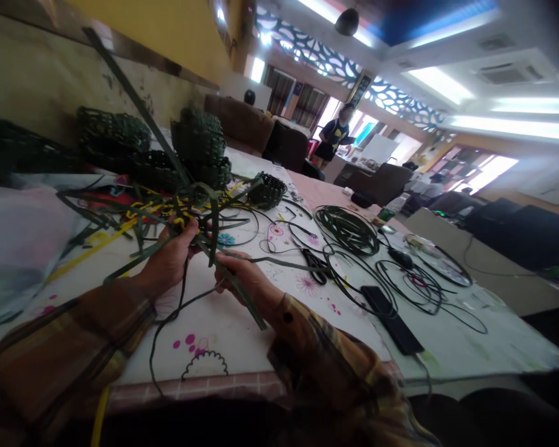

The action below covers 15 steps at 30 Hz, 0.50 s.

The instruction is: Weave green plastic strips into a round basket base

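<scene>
My left hand [170, 261] is closed around a partly woven piece [186, 208] of dark green and yellow strips, whose loose ends stick out on all sides. One long dark green strip [135, 102] rises from it toward the upper left. My right hand [245, 276], just to the right and lower, has its fingers closed on a flat green strip [235, 285] that runs from the piece down across the hand. A thin dark cord [156, 341] hangs below the hands over the table edge. The fingertips are partly hidden by strips.
Dark green woven baskets [198, 143] stand at the back left, a small one [266, 189] nearer the middle. On the patterned tablecloth lie a coil of green strip [347, 230], scissors [314, 266] and a black power bank [391, 320]. A person [335, 133] stands far back.
</scene>
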### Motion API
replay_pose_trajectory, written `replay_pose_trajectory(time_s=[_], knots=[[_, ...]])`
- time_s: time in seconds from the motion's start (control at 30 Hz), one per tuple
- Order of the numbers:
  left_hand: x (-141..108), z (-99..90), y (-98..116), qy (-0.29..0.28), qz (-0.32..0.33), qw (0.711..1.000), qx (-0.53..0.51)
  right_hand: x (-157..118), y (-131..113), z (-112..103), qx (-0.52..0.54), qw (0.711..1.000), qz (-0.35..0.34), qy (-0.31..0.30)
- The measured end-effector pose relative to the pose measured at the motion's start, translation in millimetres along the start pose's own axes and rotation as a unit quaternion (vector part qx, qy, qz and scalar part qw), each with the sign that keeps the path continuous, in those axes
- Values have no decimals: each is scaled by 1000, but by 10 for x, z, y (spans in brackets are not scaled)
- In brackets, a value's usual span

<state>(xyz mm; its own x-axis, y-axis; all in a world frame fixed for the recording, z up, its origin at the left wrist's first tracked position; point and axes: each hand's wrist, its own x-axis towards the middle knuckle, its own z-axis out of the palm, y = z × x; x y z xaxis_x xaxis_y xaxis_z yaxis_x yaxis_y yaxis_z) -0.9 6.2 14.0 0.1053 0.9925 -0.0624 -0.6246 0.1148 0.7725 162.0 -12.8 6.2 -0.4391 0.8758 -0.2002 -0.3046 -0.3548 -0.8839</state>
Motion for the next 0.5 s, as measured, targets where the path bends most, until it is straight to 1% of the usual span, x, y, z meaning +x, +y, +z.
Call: replay_pose_trajectory(time_s=[0.07, 0.1, 0.2, 0.27, 0.37, 0.5], knots=[[-17, 15, 4, 40, 107, 992, 61, -5, -73, 14, -1, 999, 36, -10], [-24, 20, 7, 49, 143, 985, 84, -7, -116, 22, -6, 998, 59, -8], [-31, 16, 11, 37, 179, 975, 129, -28, -258, 55, -20, 992, 123, 22], [-22, -1, 6, 24, 198, 967, 156, -63, -352, 92, -23, 988, 147, 45], [0, -31, -4, 8, 218, 960, 176, -156, -486, 165, -38, 984, 155, 79], [29, -68, -3, 17, 260, 947, 186, -293, -640, 241, -57, 978, 158, 123]])
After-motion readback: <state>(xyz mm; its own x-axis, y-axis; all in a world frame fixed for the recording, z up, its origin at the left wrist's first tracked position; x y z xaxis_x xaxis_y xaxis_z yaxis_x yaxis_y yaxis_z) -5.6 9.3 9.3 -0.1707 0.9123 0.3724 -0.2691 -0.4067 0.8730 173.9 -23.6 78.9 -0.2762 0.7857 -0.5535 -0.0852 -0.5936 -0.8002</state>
